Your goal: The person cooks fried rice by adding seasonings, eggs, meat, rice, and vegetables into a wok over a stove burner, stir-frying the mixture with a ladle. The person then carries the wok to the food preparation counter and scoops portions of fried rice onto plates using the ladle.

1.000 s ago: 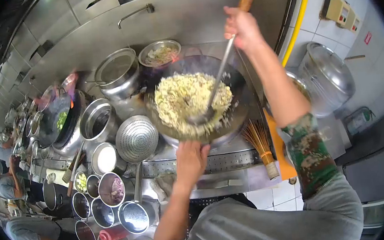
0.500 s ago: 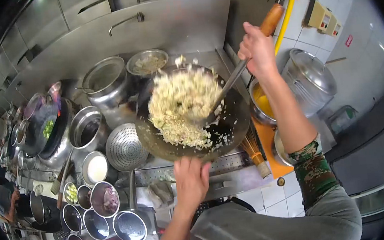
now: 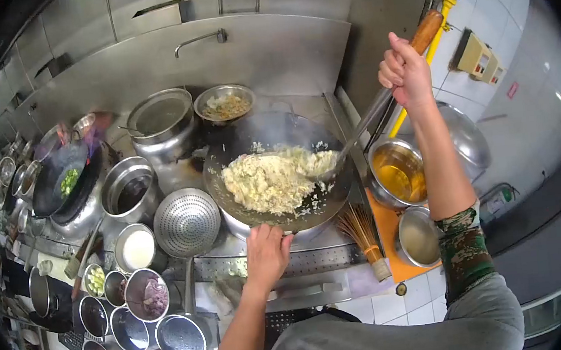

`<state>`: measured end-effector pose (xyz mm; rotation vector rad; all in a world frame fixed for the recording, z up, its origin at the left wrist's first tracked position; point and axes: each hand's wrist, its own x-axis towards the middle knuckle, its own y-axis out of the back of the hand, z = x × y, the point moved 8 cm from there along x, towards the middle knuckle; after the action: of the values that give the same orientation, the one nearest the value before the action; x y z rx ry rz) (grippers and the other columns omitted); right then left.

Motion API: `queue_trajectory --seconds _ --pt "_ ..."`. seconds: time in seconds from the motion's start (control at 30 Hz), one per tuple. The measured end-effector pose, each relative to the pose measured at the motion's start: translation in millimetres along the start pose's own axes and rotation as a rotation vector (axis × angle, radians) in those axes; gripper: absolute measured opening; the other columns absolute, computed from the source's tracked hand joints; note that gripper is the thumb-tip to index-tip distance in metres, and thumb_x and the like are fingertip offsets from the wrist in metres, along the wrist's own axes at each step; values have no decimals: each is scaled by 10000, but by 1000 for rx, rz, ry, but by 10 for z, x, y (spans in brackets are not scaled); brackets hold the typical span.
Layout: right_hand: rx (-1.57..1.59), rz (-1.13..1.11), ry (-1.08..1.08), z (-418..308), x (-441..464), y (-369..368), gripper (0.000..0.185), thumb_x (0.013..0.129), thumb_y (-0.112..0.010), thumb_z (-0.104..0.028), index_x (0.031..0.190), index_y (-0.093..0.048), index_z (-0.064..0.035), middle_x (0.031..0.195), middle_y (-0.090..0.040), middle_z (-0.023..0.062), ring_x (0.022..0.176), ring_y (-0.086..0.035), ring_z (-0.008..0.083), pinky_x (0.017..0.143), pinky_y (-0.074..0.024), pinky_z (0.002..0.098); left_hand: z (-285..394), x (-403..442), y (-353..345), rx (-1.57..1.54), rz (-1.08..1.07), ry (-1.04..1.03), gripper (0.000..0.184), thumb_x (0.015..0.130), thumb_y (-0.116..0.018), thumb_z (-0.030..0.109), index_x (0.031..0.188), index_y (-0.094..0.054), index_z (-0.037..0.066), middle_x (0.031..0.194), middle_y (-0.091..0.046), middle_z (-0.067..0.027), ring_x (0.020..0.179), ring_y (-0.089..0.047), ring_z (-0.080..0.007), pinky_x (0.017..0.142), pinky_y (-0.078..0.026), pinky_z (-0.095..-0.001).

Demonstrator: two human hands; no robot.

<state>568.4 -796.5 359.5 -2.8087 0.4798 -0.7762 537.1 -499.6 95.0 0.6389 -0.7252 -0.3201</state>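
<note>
In the head view, a large dark wok sits on the stove in front of me. Fried rice, pale yellow with chopped bits, lies heaped in it, and light steam rises. My left hand is closed on the wok's near edge; its fingertips are partly hidden. Raised at the upper right, my right hand wraps round the handle of a long ladle with a wooden end. The ladle slants down into the wok, its bowl among the rice at the right side.
Left of the wok are a perforated strainer, a steel pot and several small containers. A bowl of yellow liquid and a bamboo brush are at the right. Behind stands a bowl of food. Other people work at far left.
The rice that was flying above the wok has dropped back into it. The wok now sits lower and flatter. My right hand appears higher and further right with the ladle.
</note>
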Motion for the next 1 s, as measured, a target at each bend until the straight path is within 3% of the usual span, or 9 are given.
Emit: queue_trajectory --seconds 0.13,0.27,0.4,0.53,0.7,0.8,0.93,0.97,1.0 --pt "116 235 -20 917 -31 459 346 879 -629 -228 652 -377 -156 452 -288 -46 347 -286 89 352 -219 267 -79 161 -218 27 -65 12 186 782 -692 162 870 -585 38 892 -533 -137 890 -501 -336 758 -395 -443" --pt "118 81 -151 1162 191 221 355 877 -630 -236 651 -373 -142 466 -290 -42 351 -272 93 359 -230 279 111 88 131 97 34 -81 348 761 -723 164 1065 -604 42 1066 -579 -151 1039 -527 -330 846 -417 -432" --pt "135 121 -10 949 344 150 424 890 -612 -246 588 -327 -162 459 -281 -50 342 -259 92 365 -226 273 -318 -615 773 279 172 216 546 700 -769 103 1186 -538 15 1181 -538 -203 1083 -520 -374 930 -406 -441" --pt "143 20 -195 1536 425 -143 431 889 -614 -228 574 -327 -166 450 -259 -63 338 -234 95 386 -239 285 -741 -1332 891 334 149 557 533 808 -687 121 1256 -463 -60 1258 -472 -260 1174 -449 -426 1011 -351 -470" --pt "-58 -71 -164 814 569 -239 508 892 -610 -288 523 -274 -192 443 -229 -86 364 -215 73 399 -190 266 -1168 -2003 742 184 110 872 564 878 -615 191 1303 -390 -103 1336 -408 -301 1219 -427 -413 1054 -316 -432" --pt "29 70 -144 1282 -126 35 349 895 -608 -253 650 -381 -150 503 -326 -44 376 -265 88 382 -245 271 -1179 -1886 725 110 41 964 537 835 -664 214 1241 -475 -85 1179 -559 -262 1108 -547 -347 951 -412 -370" --pt "-166 -109 119 1356 -1273 118 296 945 -523 -186 684 -418 -96 574 -404 12 558 -454 144 655 -457 323 -1606 -2200 373 -246 -118 1095 497 751 -737 228 1125 -569 -52 957 -671 -178 894 -645 -249 794 -486 -332" --pt "-415 -178 117 1378 -1525 145 186 928 -557 -195 808 -508 -61 759 -531 49 764 -545 159 795 -474 339 -1583 -2118 319 -239 -185 1033 499 738 -745 224 1116 -571 -50 943 -671 -170 870 -646 -231 786 -488 -332" --pt "-632 -158 -246 1384 -1800 111 235 903 -604 -207 1073 -552 -53 1007 -575 78 965 -555 168 887 -453 338 -1542 -2053 324 -197 -250 1020 496 725 -740 203 1123 -576 -43 960 -669 -160 888 -637 -221 823 -479 -334"
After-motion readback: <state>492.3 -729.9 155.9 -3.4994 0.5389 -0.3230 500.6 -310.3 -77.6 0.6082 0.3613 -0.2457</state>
